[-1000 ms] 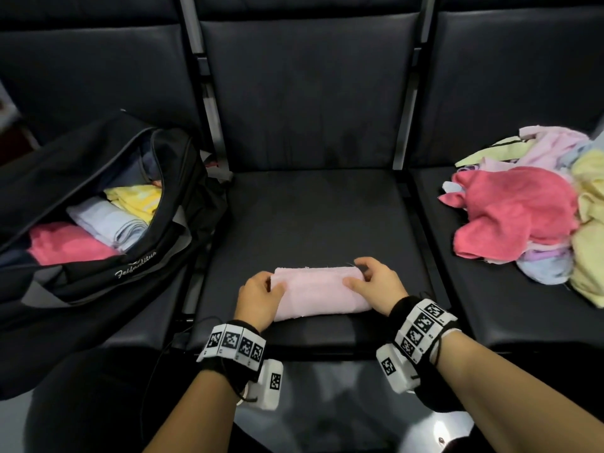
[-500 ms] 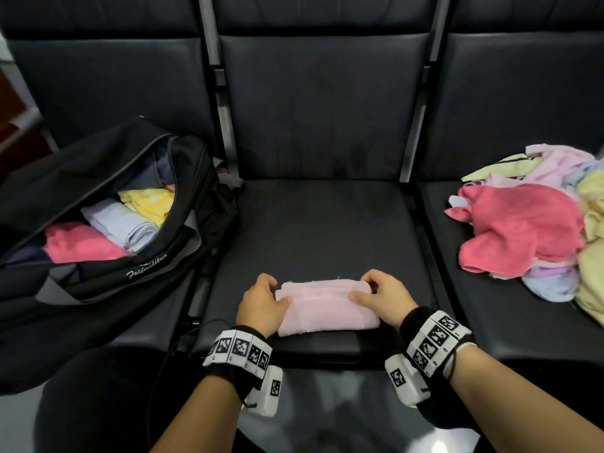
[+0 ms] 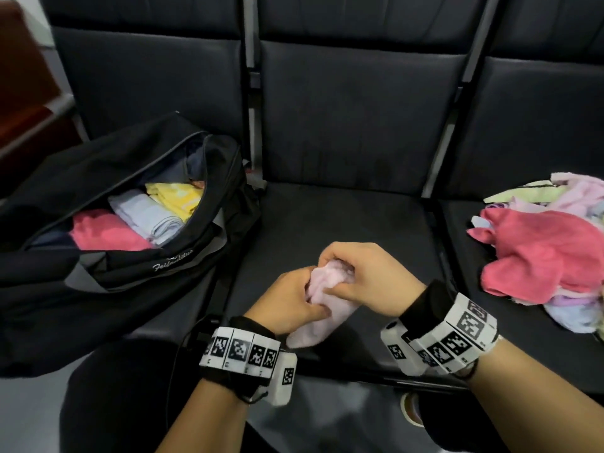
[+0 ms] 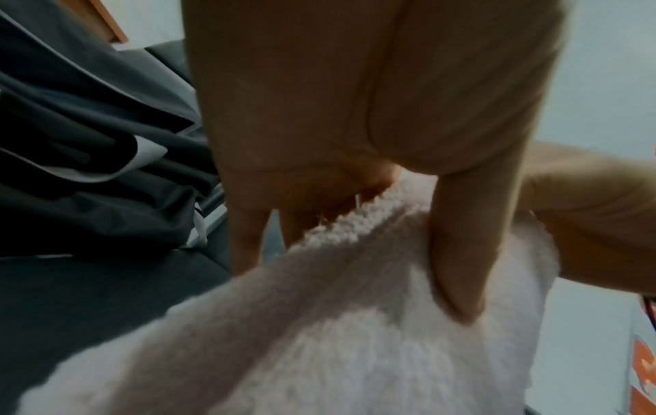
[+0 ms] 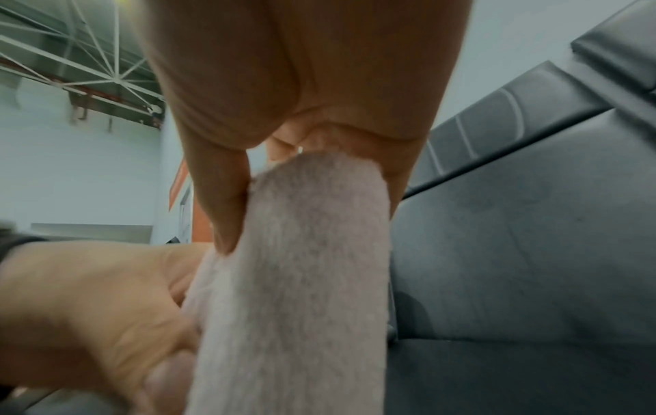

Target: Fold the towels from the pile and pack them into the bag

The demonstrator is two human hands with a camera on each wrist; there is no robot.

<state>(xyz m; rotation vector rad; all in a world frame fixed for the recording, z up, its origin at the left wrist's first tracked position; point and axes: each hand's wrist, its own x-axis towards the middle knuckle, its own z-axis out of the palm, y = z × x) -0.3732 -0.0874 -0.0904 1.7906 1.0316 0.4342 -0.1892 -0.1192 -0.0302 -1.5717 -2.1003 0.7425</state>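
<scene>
Both hands cover the upper part of the folded pink towel (image 3: 322,308). Left hand (image 3: 287,302) and right hand (image 3: 366,276) grip it, fingers curled, above the middle seat (image 3: 343,220). Long axis slants, low end toward the person.

Towel pile (image 3: 552,256) — cut off by the right edge.

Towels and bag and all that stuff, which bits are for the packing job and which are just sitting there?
For the job:
- pink towel, gripped by left hand and right hand
- towel pile
- bag, open, with folded towels inside

Just there:
- seats
- wristbands
- tape roll, partly hidden on the floor
</scene>
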